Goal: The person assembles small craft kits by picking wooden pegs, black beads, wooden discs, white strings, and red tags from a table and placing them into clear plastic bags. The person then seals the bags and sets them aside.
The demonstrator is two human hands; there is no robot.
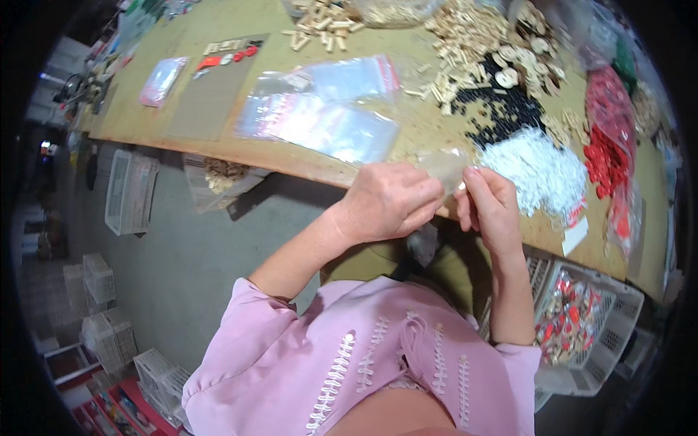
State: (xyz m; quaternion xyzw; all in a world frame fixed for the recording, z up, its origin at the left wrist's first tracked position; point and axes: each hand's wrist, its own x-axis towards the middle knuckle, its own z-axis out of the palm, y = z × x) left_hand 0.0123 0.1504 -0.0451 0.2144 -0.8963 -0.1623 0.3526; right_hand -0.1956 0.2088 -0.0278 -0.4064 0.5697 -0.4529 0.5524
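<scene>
At the table's front edge, a small clear plastic bag (445, 166) is held up between my hands. My left hand (392, 200) has its fingers closed at the bag's left side. On the other side, my right hand (493, 207) pinches the bag's edge between thumb and fingers. Any contents of the bag are too hard to make out. Just beyond the left hand lie flat stacks of clear zip bags (331, 134) with reddish top strips. A tangled heap of white strings (534, 171) sits right beside my right hand.
Behind the strings spread black beads (502, 109), pale wooden pieces (465, 33) and wooden discs (538, 54). Red pieces (605, 163) spill from a bag at right. A cardboard sheet (207, 98) carries small parts. A white basket (618, 320) holds filled packets; crates (131, 192) stand at left.
</scene>
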